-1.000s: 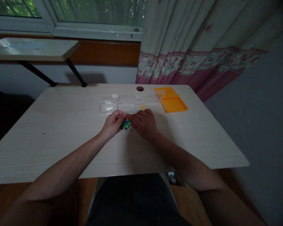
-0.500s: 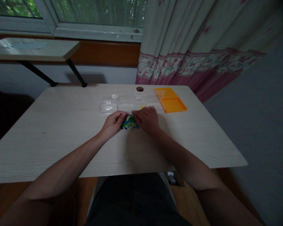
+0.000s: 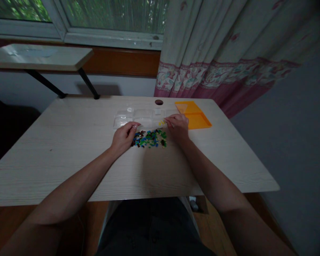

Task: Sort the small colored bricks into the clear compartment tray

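A loose pile of small green, blue, dark and pale pieces lies on the table between my hands. Beyond it is a clear plastic compartment tray. My left hand rests at the pile's left side, thumb and forefinger pinched near the tray's front edge; what they hold is too small to make out. My right hand reaches over the tray's right part, fingertips pressed together beside a few small yellow pieces in a front compartment. Whether it grips a piece cannot be seen.
An open orange case lies at the back right, beside the tray. Behind the tray is a round cable hole. A raised shelf on black legs stands at the back left. A curtain hangs behind the table.
My right hand has moved right and away from the pile, to the tray. My left hand has shifted slightly left and forward. More of the pile now shows.
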A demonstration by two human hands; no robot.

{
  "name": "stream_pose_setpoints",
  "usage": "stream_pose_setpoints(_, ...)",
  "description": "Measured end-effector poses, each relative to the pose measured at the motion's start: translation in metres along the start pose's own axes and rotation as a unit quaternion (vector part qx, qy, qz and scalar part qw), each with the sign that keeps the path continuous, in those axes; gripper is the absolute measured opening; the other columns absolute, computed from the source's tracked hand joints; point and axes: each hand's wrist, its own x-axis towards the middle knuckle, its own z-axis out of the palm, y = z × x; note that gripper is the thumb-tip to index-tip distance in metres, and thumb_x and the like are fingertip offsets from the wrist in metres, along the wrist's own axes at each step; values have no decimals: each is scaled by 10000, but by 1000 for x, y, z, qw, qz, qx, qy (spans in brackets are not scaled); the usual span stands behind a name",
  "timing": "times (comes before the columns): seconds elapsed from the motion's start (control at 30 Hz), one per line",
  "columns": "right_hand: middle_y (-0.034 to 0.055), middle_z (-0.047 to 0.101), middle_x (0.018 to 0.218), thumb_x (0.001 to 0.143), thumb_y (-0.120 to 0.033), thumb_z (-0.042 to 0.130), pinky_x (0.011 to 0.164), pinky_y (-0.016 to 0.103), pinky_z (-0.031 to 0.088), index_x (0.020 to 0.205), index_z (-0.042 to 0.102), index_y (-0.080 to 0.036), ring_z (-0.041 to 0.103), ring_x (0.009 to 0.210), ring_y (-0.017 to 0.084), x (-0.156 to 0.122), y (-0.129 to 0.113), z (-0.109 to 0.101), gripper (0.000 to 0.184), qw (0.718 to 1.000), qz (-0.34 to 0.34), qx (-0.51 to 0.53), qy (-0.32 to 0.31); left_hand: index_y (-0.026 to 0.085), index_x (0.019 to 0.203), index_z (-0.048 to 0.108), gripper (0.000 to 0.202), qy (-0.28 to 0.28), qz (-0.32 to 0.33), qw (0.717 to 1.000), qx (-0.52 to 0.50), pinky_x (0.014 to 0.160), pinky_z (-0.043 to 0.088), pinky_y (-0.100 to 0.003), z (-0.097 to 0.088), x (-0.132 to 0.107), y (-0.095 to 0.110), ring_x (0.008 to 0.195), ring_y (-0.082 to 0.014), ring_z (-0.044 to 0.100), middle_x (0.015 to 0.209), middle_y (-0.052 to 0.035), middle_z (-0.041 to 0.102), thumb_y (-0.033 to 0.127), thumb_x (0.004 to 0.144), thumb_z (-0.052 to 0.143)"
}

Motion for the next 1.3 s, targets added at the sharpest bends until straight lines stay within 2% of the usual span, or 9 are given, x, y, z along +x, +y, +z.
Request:
stream_pose_setpoints(0.37,70,681,1031,1000,-337,467,898,390,366,1106,730,-252,534,1009,243,-2,-4,-9,296,999,19,24,-15,218,1127,696,351,-10,6,999,49,622,394,-237,-3,-1,-3,639,-128,555,766,4,661,404,998,428)
stream_pose_setpoints(0.5,83,686,1007,954,-257,513,898,385,420,1114,735,-227,575,971,234,-4,-4,-17,275,997,-8,72,-27,175,792,681,436,-43,58,988,134,587,349,-249,-13,3,-4,609,-135,524,656,-14,600,436,1002,402)
stream_pose_setpoints(0.6,78,685,1021,895,-144,523,906,359,458,1123,734,-229,604,972,214,-7,-5,-22,322,985,-78,121,-94,172,625,586,513,-97,116,971,185,580,329,-256,-23,9,-8,581,-130,500,603,-22,562,451,1005,383)
stream_pose_setpoints(0.67,78,681,1033,855,-91,518,908,335,477,1096,744,-223,613,978,202,-10,-8,-23,355,973,-111,137,-152,174,667,609,491,-136,139,961,195,591,340,-249,-28,13,-13,603,-129,529,646,-27,604,453,1006,389)
stream_pose_setpoints(0.77,93,675,1061,803,-46,521,932,338,484,1115,738,-196,604,1005,212,-13,-14,-23,409,963,-121,121,-210,194,871,680,396,-185,128,956,189,633,385,-232,-30,16,-23,692,-135,609,788,-29,692,446,1005,406)
stream_pose_setpoints(0.9,113,659,1086,790,-38,527,978,376,465,1190,706,-174,575,1035,235,-17,-21,-21,459,959,-134,87,-232,216,1068,675,324,-222,88,948,212,634,412,-237,-28,15,-30,694,-157,652,809,-26,723,422,987,438)
stream_pose_setpoints(1.03,111,645,1095,802,-60,554,969,360,460,1142,726,-184,574,1037,231,-20,-24,-20,401,950,-158,99,-249,250,1241,629,341,-260,103,936,212,660,440,-241,-26,13,-29,740,-169,686,864,-23,750,365,965,466)
stream_pose_setpoints(1.2,113,643,1117,830,-80,558,977,365,443,1183,709,-192,564,1052,235,-23,-32,-20,399,951,-169,95,-240,268,1193,684,336,-285,132,932,181,706,460,-233,-25,11,-27,788,-158,688,970,-21,763,281,931,474)
stream_pose_setpoints(1.3,114,629,1141,849,-89,558,979,369,439,1199,704,-201,558,1054,229,-23,-38,-23,396,948,-176,102,-243,244,1120,712,314,-288,128,938,142,658,437,-210,-26,11,-28,687,-128,645,865,-7,746,252,900,489)
